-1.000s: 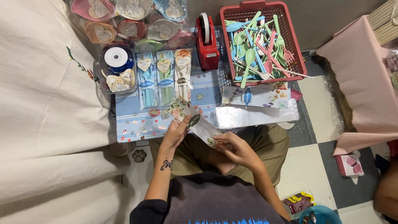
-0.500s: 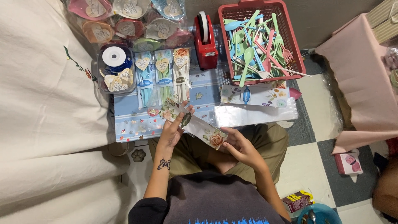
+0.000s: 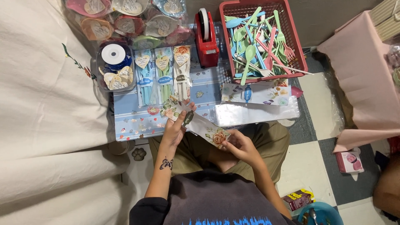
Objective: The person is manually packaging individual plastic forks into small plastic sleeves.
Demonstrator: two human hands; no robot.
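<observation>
Both hands share one floral paper sleeve (image 3: 196,121), held over the lap just below the small blue patterned table (image 3: 133,121). Its long axis runs diagonally, upper end pointing up-left toward the table, lower end down-right. The left hand (image 3: 175,129) pinches the upper end, fingers closed on it. The right hand (image 3: 241,146) grips the rose-printed lower end. A red basket (image 3: 298,50) of pastel plastic cutlery sits beyond, beside a red tape dispenser (image 3: 206,39).
</observation>
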